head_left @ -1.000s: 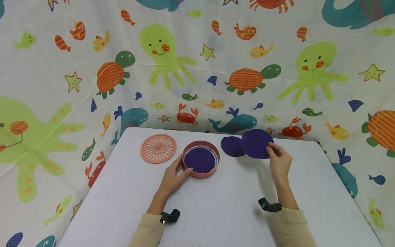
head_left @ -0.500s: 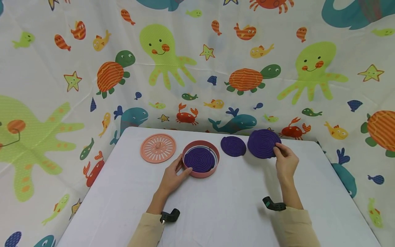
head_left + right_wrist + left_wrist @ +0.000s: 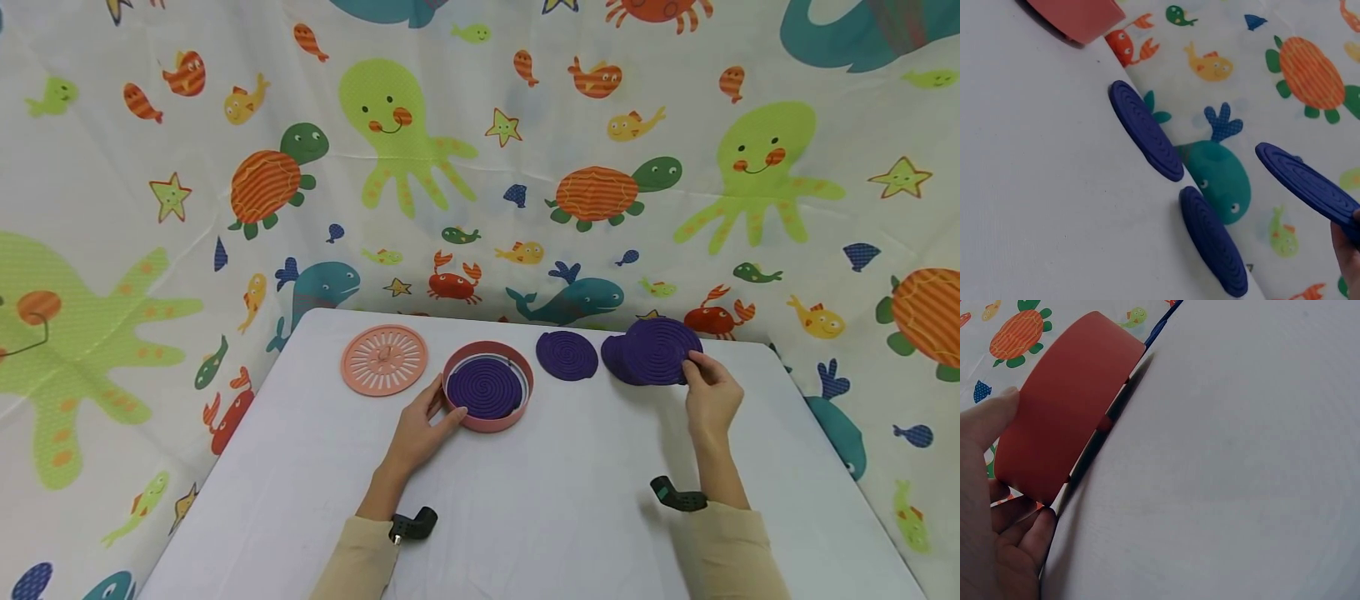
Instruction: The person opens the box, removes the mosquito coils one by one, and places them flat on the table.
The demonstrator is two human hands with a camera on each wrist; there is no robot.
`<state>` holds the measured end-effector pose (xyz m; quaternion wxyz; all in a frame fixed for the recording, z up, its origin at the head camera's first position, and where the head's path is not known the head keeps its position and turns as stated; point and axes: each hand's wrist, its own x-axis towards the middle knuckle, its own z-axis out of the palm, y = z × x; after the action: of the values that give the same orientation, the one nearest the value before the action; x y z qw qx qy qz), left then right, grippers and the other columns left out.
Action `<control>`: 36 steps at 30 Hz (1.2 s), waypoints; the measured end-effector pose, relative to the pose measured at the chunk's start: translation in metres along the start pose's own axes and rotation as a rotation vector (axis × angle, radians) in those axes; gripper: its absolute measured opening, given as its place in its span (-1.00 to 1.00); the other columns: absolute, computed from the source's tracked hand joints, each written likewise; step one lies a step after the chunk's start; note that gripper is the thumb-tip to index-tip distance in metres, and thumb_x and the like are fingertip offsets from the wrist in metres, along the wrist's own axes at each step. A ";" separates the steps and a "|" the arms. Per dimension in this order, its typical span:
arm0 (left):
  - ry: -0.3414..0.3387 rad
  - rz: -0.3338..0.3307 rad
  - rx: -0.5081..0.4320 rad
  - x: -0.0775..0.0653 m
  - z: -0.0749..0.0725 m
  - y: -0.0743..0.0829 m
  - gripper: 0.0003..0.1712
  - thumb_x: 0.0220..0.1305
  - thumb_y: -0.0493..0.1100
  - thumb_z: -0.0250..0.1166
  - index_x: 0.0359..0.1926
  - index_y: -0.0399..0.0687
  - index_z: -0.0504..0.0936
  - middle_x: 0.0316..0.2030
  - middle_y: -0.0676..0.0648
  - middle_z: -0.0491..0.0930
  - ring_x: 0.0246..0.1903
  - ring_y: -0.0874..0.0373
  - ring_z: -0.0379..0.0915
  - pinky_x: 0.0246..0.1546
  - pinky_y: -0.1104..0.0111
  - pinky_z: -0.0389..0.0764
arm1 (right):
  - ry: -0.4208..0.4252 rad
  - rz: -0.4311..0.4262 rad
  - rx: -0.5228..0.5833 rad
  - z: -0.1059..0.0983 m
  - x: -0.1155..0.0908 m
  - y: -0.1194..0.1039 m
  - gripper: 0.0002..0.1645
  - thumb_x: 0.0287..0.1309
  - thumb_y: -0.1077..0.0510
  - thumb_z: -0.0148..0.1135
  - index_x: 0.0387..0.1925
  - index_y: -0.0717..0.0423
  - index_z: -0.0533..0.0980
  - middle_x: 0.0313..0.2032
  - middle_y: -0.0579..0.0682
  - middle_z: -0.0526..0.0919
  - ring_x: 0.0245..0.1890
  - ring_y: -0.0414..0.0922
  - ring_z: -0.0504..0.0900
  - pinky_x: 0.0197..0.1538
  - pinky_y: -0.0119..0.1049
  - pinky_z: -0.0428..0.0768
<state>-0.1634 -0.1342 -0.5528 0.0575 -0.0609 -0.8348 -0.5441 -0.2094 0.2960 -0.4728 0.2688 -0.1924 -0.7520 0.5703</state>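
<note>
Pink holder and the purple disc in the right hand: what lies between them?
A purple disc and, partly covered, a second disc lie on the table; the head view shows both.

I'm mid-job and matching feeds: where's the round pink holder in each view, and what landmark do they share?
Head: pink holder just below centre, left hand at its left side.
Left wrist: pink holder at upper left, side wall showing, looking redder.
Right wrist: pink holder at top left, cut off by the top edge.
Shared landmark: the white tabletop.
</note>
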 end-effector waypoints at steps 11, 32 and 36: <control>0.005 0.004 0.004 0.000 0.000 0.000 -0.01 0.22 0.17 0.41 0.53 -0.08 0.19 0.47 -0.16 0.29 0.42 0.00 0.32 0.36 0.30 0.46 | 0.068 0.012 0.037 -0.004 0.011 0.008 -0.68 0.27 0.22 0.30 0.00 0.30 0.66 -0.39 -0.46 0.59 -0.34 -0.44 0.54 -0.34 -0.79 0.52; 0.011 0.010 0.006 0.000 0.000 -0.001 0.00 0.22 0.16 0.42 0.53 -0.12 0.20 0.46 -0.17 0.31 0.41 0.00 0.33 0.37 0.34 0.45 | 0.114 0.101 0.078 -0.013 0.032 0.017 -0.70 0.24 0.25 0.31 -0.01 0.29 0.66 -0.42 -0.44 0.58 -0.33 -0.45 0.54 -0.32 -0.81 0.53; 0.015 0.020 0.009 0.000 0.000 -0.002 0.00 0.22 0.16 0.42 0.52 -0.12 0.20 0.46 -0.17 0.31 0.41 0.00 0.33 0.37 0.35 0.46 | 0.118 0.139 0.107 -0.015 0.035 0.018 -0.69 0.25 0.25 0.30 0.01 0.30 0.65 -0.40 -0.40 0.57 -0.33 -0.43 0.53 -0.34 -0.81 0.53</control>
<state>-0.1639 -0.1351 -0.5550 0.0692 -0.0649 -0.8361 -0.5403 -0.2277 0.3334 -0.4801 0.2823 -0.2627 -0.6882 0.6146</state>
